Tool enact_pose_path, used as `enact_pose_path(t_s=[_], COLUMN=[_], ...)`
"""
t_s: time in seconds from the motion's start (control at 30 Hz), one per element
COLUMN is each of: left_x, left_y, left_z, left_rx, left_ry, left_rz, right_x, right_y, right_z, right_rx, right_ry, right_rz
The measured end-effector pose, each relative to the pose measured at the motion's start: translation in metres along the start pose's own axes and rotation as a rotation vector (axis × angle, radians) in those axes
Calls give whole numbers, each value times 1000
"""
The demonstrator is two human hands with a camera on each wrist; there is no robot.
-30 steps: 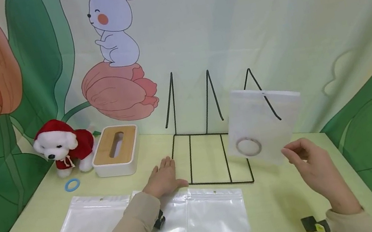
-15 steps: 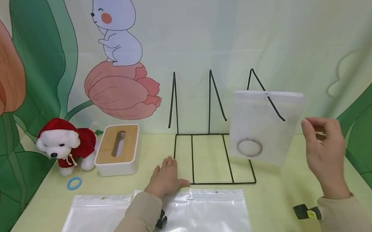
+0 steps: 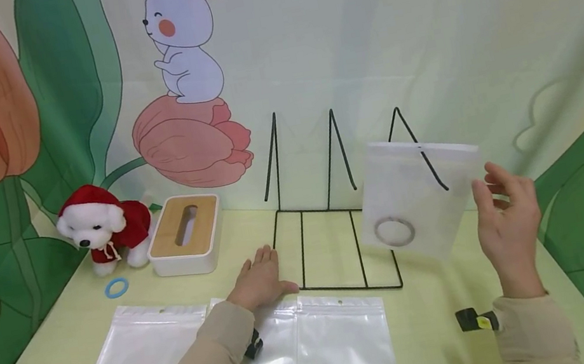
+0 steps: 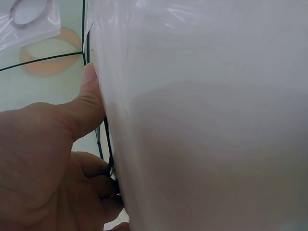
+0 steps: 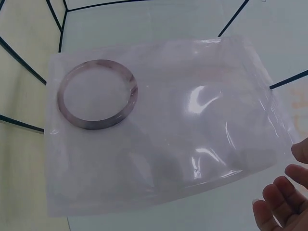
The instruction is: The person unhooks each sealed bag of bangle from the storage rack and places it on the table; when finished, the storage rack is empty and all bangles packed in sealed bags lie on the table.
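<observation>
A clear zip bag [image 3: 417, 200] with a mottled bangle [image 5: 98, 120] in its lower corner hangs from the right hook of a black wire rack [image 3: 358, 248]. Beside the bag's right edge is my right hand [image 3: 509, 223], fingers loosely bent and nothing held. Whether its thumb touches the plastic I cannot tell. My left hand [image 3: 257, 280] lies at the rack's left front corner, fingers stretched out against the wire. In the left wrist view that hand [image 4: 53, 139] is next to a large sheet of clear plastic [image 4: 207, 120].
Several flat zip bags [image 3: 342, 341] with rings inside lie at the front, partly under my left forearm. Back left are a plush dog [image 3: 103, 230], a tissue box [image 3: 185, 235] and a blue ring [image 3: 116, 288]. A printed cloth [image 3: 349, 37] hangs behind.
My right hand has let go of the hanging bag's lower right corner and moved up and right along its edge. The bag swings slightly. My left hand stays in place.
</observation>
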State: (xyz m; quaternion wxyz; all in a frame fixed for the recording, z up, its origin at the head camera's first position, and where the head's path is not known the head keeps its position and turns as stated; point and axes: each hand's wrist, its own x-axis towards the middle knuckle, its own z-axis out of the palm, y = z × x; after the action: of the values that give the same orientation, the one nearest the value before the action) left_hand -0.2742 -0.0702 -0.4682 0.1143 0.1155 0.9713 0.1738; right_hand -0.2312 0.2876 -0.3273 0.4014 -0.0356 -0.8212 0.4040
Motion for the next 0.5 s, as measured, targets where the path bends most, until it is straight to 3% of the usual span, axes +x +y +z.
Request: enact_pose_path(t_s=[0.5], left_x=[0], left_y=[1], left_z=[-1], left_rx=[6], left_ry=[7], left_rz=[-3], right_x=[2], right_y=[4], right_z=[6], right_rx=[-1], right_ry=[-14], right_rz=[-5])
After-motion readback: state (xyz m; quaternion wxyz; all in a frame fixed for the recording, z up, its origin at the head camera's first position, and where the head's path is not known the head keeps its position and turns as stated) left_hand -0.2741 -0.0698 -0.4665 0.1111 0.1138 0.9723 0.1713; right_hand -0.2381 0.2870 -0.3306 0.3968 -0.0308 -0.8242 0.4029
